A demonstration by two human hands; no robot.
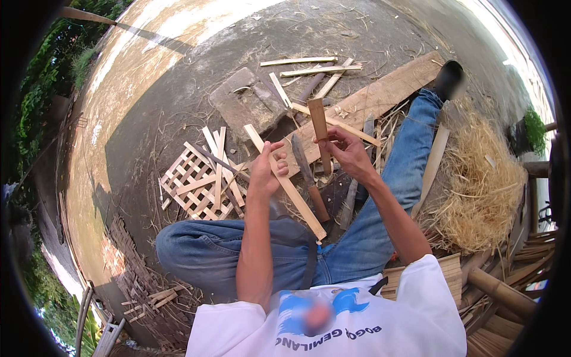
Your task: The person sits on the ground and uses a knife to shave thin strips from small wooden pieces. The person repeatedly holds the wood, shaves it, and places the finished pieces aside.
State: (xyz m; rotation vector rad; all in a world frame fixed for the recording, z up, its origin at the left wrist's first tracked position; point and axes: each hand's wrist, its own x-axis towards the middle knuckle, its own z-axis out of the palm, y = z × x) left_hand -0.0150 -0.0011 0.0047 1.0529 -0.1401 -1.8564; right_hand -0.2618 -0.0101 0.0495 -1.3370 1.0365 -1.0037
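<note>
A long pale bamboo strip (300, 205) slants from beyond my left hand (269, 168) down toward my lap. My left hand holds it near its upper part, with some fingers curled over it. My right hand (350, 153) pinches a short, flat brown bamboo piece (319, 122), which stands upright. Between the hands lies a knife (317, 202) with a wooden handle, its dark blade pointing away from me. Another dark blade-like tool (349, 205) rests beside my right thigh. Left of my left hand, a woven bamboo lattice (193, 193) lies on the ground with loose strips across it.
A long wooden plank (386, 89) runs diagonally past my outstretched right leg. Near its lower end sits a concrete block (244, 104). Several cut strips (321, 68) lie beyond. Shavings (476, 178) are heaped at the right, by bamboo poles (499, 291).
</note>
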